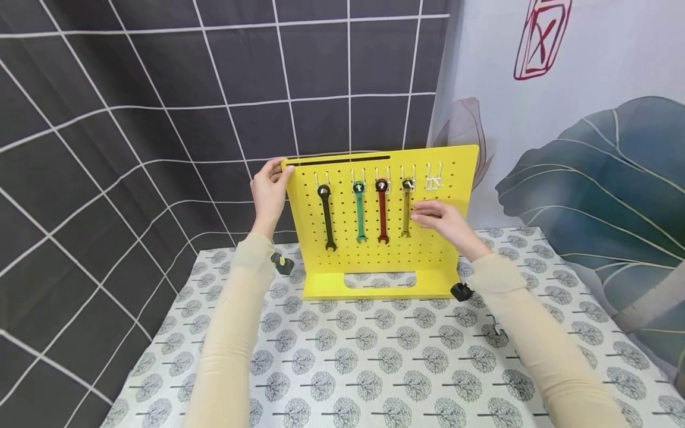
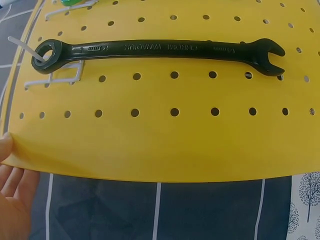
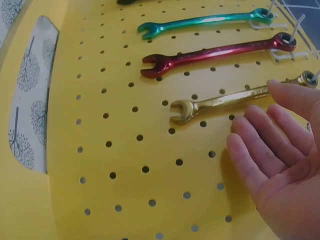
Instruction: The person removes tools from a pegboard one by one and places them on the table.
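A nudge from the right hand (image 3: 282, 165) — fingers loosely extended, holding nothing, thumb by the handle — could knock down the slim, glossy gold wrench (image 3: 229, 99), hanging forked end down, fourth from left on the yellow pegboard (image 1: 444, 238), whose upper left corner the left hand (image 1: 270, 193) pinches.

The left hand (image 1: 270, 193) gripped the top corner of a yellow pegboard (image 1: 342, 266) on which a black wrench (image 1: 327, 218), a green wrench (image 1: 360, 216), a red wrench (image 1: 382, 214) and a gold wrench (image 1: 406, 209) hung, the right hand (image 1: 442, 222) near the gold one
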### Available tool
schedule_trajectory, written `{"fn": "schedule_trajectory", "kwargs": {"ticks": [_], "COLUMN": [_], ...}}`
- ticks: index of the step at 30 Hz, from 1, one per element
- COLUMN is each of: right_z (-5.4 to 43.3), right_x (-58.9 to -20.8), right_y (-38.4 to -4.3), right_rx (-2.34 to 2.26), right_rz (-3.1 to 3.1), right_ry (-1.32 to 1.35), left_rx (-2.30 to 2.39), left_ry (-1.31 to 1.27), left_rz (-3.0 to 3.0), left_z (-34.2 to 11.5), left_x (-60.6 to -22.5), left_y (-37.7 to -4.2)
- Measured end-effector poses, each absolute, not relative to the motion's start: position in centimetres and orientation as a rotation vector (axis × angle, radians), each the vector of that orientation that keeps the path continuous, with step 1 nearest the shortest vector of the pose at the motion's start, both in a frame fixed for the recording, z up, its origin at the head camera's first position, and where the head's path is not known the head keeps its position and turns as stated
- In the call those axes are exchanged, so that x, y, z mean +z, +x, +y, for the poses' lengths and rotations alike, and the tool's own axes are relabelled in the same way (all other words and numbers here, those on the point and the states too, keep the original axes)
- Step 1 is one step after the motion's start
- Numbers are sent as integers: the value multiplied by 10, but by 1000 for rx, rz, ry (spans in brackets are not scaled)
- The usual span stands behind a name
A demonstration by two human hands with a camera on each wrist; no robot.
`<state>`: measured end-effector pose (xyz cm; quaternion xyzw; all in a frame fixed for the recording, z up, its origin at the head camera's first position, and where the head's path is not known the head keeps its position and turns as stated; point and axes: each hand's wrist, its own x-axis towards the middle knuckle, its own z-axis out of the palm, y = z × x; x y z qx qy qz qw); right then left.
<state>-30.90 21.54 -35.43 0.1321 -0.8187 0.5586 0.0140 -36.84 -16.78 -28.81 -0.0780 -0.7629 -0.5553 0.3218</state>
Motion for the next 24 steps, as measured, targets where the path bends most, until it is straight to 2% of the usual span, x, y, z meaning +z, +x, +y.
{"fn": "schedule_trajectory", "kwargs": {"ticks": [24], "right_z": [193], "right_x": [-354], "right_y": [-316], "right_rx": [1680], "right_rz": [-2537], "right_ry": [410], "left_rx": [-1470], "left_ry": [-218], "left_rz": [-1990], "left_z": [-167], "left_x": [-288], "left_y": [-369]}}
